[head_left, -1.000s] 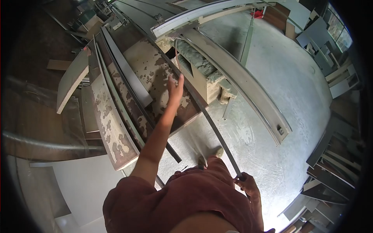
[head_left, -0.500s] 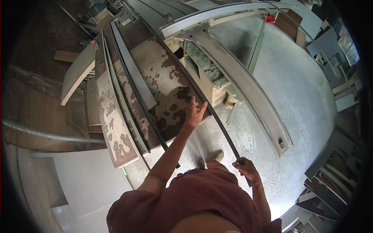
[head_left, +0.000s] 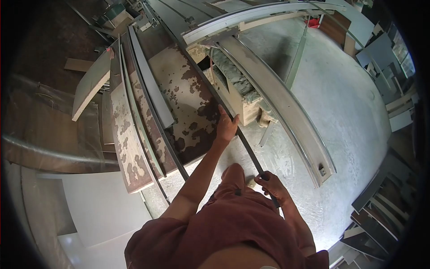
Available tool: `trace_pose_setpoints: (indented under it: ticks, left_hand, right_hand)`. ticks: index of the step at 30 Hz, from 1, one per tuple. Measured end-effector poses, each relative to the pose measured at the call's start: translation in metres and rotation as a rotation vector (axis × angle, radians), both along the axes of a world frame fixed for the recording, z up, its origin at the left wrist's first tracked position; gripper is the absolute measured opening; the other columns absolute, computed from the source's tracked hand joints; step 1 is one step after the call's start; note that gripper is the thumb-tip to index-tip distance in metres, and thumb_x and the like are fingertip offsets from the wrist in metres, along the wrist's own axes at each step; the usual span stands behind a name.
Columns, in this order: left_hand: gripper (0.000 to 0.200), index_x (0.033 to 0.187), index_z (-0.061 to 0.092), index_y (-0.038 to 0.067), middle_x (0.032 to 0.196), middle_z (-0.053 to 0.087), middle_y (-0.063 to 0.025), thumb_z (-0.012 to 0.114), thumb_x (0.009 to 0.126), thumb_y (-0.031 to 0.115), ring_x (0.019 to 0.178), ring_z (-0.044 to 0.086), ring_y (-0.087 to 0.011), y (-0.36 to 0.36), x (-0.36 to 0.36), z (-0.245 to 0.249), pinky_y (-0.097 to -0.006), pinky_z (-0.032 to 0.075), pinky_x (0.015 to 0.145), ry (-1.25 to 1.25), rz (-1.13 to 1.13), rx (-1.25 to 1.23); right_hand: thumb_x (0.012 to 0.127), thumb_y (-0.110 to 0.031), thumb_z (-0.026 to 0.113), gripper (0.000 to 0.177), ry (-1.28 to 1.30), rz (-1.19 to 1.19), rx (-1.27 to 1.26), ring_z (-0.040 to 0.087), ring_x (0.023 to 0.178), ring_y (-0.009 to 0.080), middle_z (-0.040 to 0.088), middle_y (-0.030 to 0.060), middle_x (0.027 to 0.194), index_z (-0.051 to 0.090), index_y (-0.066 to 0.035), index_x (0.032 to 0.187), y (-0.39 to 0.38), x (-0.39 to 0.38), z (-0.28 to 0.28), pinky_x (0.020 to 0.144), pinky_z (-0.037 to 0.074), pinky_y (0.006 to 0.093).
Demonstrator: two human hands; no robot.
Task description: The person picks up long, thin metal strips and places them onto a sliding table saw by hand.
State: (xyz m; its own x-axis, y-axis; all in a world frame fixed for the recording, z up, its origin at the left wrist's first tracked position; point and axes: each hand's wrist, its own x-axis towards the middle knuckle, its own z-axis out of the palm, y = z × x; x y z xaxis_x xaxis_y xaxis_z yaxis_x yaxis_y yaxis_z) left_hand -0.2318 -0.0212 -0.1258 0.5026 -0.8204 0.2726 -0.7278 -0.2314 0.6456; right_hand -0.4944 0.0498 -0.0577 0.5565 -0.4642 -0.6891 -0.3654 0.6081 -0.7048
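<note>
A long, thin dark strip (head_left: 251, 152) runs along the right edge of the worktable (head_left: 190, 83), whose brown surface is worn through in pale patches. My right hand (head_left: 273, 187) is closed around the strip near its close end, beside my shorts. Farther up, my left hand (head_left: 228, 129) lies against the strip at the table's corner, thumb and fingers apart. Left of it on the table lie a grey board strip (head_left: 152, 83), another dark strip (head_left: 154, 107) and a narrow greenish strip (head_left: 139, 121).
A beige metal rail (head_left: 286, 105) extends over the pale floor at right, joined to a white rail (head_left: 264, 14) at the back. Greyish bundled material (head_left: 230, 69) sits below. Offcuts (head_left: 376, 215) are piled at far right; a white panel (head_left: 98, 206) stands at lower left.
My right hand has drawn in leftward and up, moving the strip's close end with it. My left hand has come down against the strip. One leg has stepped forward.
</note>
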Motion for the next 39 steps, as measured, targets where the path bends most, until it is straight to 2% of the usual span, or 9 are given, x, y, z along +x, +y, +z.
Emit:
trace_pose_setpoints:
  ticks: [7,9,15,19,21,25,27,37,39]
  left_hand:
    - [0.078,0.130,0.000,-0.013,0.095,0.053,-0.0352,0.048,0.083,0.027,0.084,0.057,-0.0410,-0.009,0.004,0.035,-0.0382,0.049,0.070,0.124,0.004,0.255]
    - [0.078,0.132,0.003,-0.009,0.097,0.054,-0.0324,0.047,0.083,0.032,0.090,0.055,-0.0423,-0.012,0.009,0.043,-0.0415,0.045,0.079,0.164,0.024,0.306]
    - [0.078,0.133,0.000,-0.008,0.096,0.054,-0.0330,0.046,0.083,0.032,0.090,0.055,-0.0428,-0.021,0.030,0.058,-0.0427,0.044,0.079,0.272,0.003,0.389]
    - [0.079,0.134,-0.001,-0.006,0.094,0.055,-0.0326,0.046,0.083,0.033,0.089,0.056,-0.0412,-0.023,0.040,0.053,-0.0419,0.044,0.078,0.250,0.044,0.416]
    - [0.080,0.132,-0.004,-0.009,0.075,0.058,-0.0273,0.046,0.082,0.028,0.068,0.059,-0.0379,-0.028,0.045,0.043,-0.0404,0.048,0.063,0.173,0.022,0.373]
    - [0.080,0.132,-0.005,-0.009,0.077,0.059,-0.0273,0.046,0.082,0.028,0.069,0.059,-0.0380,-0.039,0.057,0.032,-0.0407,0.047,0.064,0.166,0.014,0.310]
    - [0.080,0.132,-0.005,-0.010,0.075,0.058,-0.0272,0.045,0.083,0.028,0.069,0.060,-0.0374,-0.045,0.062,0.035,-0.0402,0.048,0.061,0.166,0.017,0.366]
    - [0.077,0.130,-0.003,-0.014,0.053,0.053,-0.0136,0.045,0.085,0.026,0.041,0.049,-0.0234,-0.061,0.088,0.020,-0.0333,0.038,0.038,0.051,-0.030,0.268]
    - [0.077,0.130,-0.003,-0.015,0.050,0.051,-0.0106,0.044,0.086,0.027,0.039,0.045,-0.0201,-0.063,0.092,0.029,-0.0321,0.035,0.036,0.205,-0.039,0.333]
  right_hand:
    - [0.075,-0.033,0.064,0.045,0.027,0.093,-0.082,0.044,0.052,0.0066,0.048,0.0014,0.069,0.051,0.001,0.101,-0.013,0.007,0.001,0.043,0.037,0.0208]
    - [0.074,-0.036,0.065,0.048,0.024,0.100,-0.101,0.047,0.051,0.0083,0.051,0.0030,0.068,0.050,0.002,0.100,-0.017,0.011,-0.001,0.045,0.039,0.0225]
    - [0.078,-0.038,0.061,0.064,0.028,0.169,-0.145,0.051,0.067,0.0122,0.053,0.0067,0.079,0.036,-0.002,0.124,-0.029,0.029,-0.002,0.055,0.044,0.0262]
    - [0.079,-0.038,0.060,0.066,-0.104,0.153,-0.124,0.052,0.074,0.0149,0.054,0.0097,0.087,0.031,-0.004,0.128,-0.031,0.029,-0.008,0.061,0.045,0.0279]
    - [0.082,-0.036,0.058,0.068,-0.128,0.214,-0.104,0.053,0.080,0.0180,0.054,0.0115,0.094,0.025,-0.007,0.133,-0.032,0.023,-0.005,0.067,0.045,0.0298]
    - [0.083,-0.032,0.056,0.066,-0.096,0.271,-0.199,0.056,0.089,0.0249,0.056,0.0163,0.099,0.021,-0.009,0.135,-0.029,0.002,0.000,0.074,0.045,0.0332]
    - [0.086,-0.018,0.053,0.061,0.024,0.281,-0.339,0.056,0.091,0.0251,0.058,0.0166,0.097,0.020,-0.012,0.136,-0.025,-0.007,0.000,0.077,0.045,0.0345]
    - [0.083,-0.019,0.057,0.064,0.206,0.371,-0.528,0.058,0.090,0.0297,0.059,0.0176,0.097,0.021,-0.019,0.136,-0.032,0.007,0.041,0.076,0.046,0.0386]
    - [0.081,-0.019,0.059,0.065,0.134,0.372,-0.534,0.058,0.091,0.0303,0.059,0.0181,0.096,0.023,-0.018,0.135,-0.035,0.011,0.055,0.075,0.046,0.0388]
